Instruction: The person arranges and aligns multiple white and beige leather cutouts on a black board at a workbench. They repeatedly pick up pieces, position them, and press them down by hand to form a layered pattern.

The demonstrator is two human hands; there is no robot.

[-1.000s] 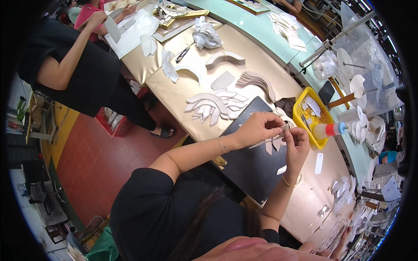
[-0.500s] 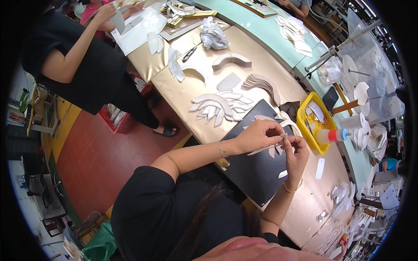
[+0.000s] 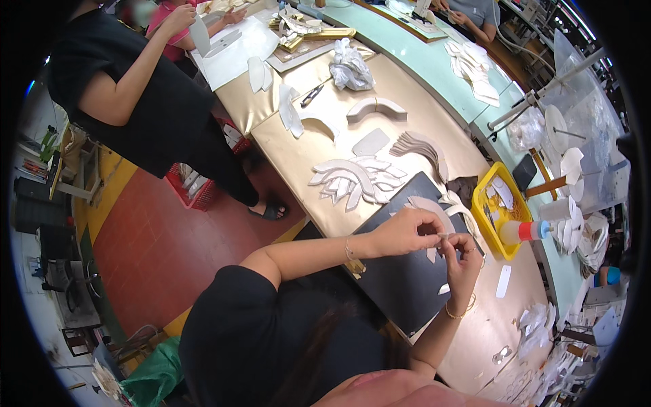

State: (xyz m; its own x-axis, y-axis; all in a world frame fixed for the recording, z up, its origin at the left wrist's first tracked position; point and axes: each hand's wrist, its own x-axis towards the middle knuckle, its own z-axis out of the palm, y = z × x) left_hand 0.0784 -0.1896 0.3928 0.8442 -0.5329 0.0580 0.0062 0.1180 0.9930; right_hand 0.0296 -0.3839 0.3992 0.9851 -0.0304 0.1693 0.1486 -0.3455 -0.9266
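Above a black board (image 3: 397,278), my left hand (image 3: 408,232) and my right hand (image 3: 462,261) meet fingertip to fingertip. Both pinch a small pale piece (image 3: 444,235); the fingers cover most of it, so its full shape cannot be made out. Curved pale strips (image 3: 432,205) lie on the board just beyond my hands. A heap of curved white pieces (image 3: 356,178) sits to the left of the board. Farther back rests a fanned stack of beige strips (image 3: 424,149).
On the right stands a yellow tray (image 3: 510,254) with a red-banded bottle (image 3: 519,231) in it. Small clippers (image 3: 312,95) and a crumpled plastic bag (image 3: 352,66) lie at the back of the table. A co-worker in black (image 3: 135,102) stands at the left, beside a red basket (image 3: 196,197).
The whole view has shifted, so the table and things appear farther right and slightly lower. My fingertips stay together on the small piece, with only slight finger movement.
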